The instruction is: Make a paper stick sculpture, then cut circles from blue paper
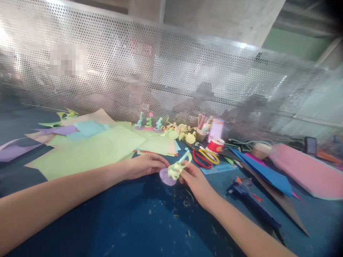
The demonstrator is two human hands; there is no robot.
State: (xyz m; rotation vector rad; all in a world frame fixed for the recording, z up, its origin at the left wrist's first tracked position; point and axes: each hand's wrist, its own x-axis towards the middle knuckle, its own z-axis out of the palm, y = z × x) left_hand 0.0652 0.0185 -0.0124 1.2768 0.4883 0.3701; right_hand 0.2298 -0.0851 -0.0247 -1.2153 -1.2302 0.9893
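Observation:
Between my hands is a small paper spiral tree (175,171), a pale green curl wound around a light blue stem on a round purple paper base (168,177). It tilts, with its stem leaning up to the right. My left hand (143,166) pinches at the base's far left edge; its fingertips are partly hidden. From the right, my right hand (197,181) has its fingers closed on the tree beside the green curl. Similar finished paper spiral trees (149,123) stand at the back of the table, one topped with a pink piece.
Green paper sheets (99,150) cover the left. Red and yellow scissors (203,159), a red paper cup (215,145) and yellow paper scraps (184,134) lie ahead. On the right are a blue glue gun (254,203), blue foam sheet (264,173) and pink sheet (308,171). Perforated metal (171,71) stands behind.

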